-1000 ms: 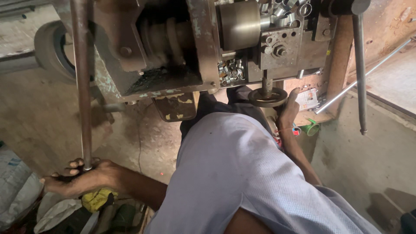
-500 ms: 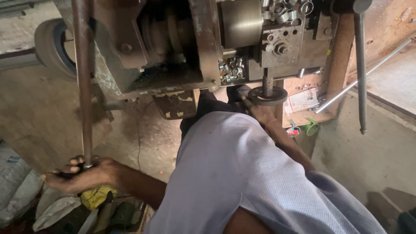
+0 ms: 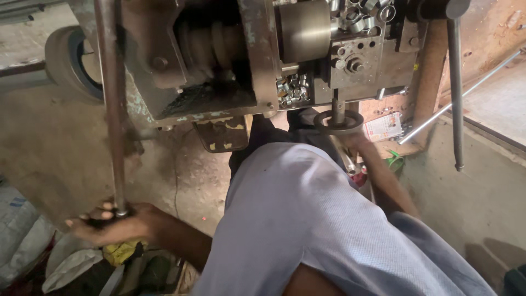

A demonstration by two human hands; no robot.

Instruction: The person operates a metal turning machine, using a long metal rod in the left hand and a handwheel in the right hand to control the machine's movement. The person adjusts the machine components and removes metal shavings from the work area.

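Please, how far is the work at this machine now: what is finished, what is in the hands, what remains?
Done: many small shiny metal rings lie heaped in the machine's tray. In hand: the left hand grips the lower end of the long upright lever; the right hand is at the small black handwheel under the tool block, its fingers mostly hidden. Left: I cannot tell how many pieces remain; no stock of blanks is clearly visible.

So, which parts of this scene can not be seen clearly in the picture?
- Right hand, head view: mostly hidden under the small handwheel and behind the shirt; its grip cannot be judged.
- Left hand, head view: motion-blurred around the long lever; the lever's top is cut off by the upper edge.
- Small metal rings in the machine: too small to count.
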